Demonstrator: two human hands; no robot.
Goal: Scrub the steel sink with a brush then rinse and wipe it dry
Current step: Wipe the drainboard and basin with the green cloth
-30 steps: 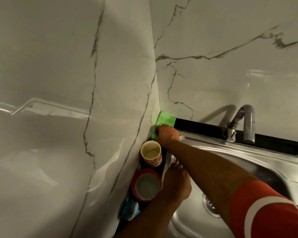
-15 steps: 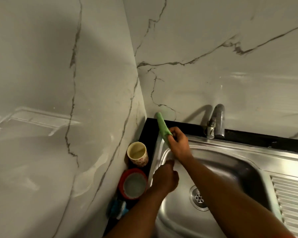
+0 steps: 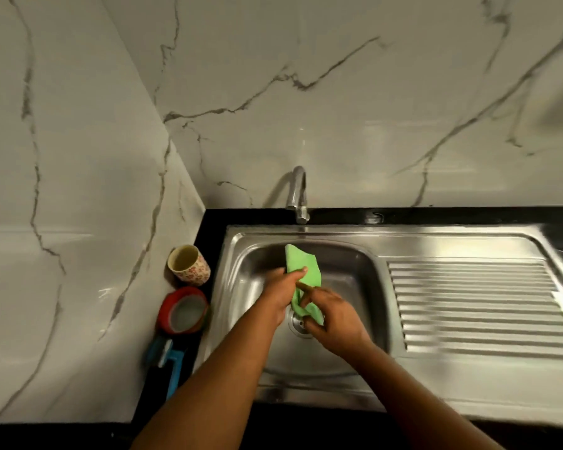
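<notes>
A green cloth [image 3: 303,266] hangs over the middle of the steel sink [image 3: 364,267], above the drain [image 3: 298,323]. My left hand [image 3: 281,292] grips its upper part with the thumb across the fabric. My right hand [image 3: 333,315] pinches the lower part from the right. Both hands are inside the basin area and partly hide the drain. The blue-handled brush [image 3: 168,358] lies on the black counter left of the sink, away from both hands. The tap [image 3: 298,193] stands behind the basin; no water runs from it.
A floral cup [image 3: 189,264] and a red-rimmed round container [image 3: 182,310] stand on the narrow black counter strip between sink and marble side wall. The ribbed drainboard [image 3: 478,303] stretches to the right. Marble walls close off the back and left.
My right hand carried the green cloth from the back-left counter corner to over the basin. My left hand left the sink's left rim and took hold of the cloth. The camera turned right.
</notes>
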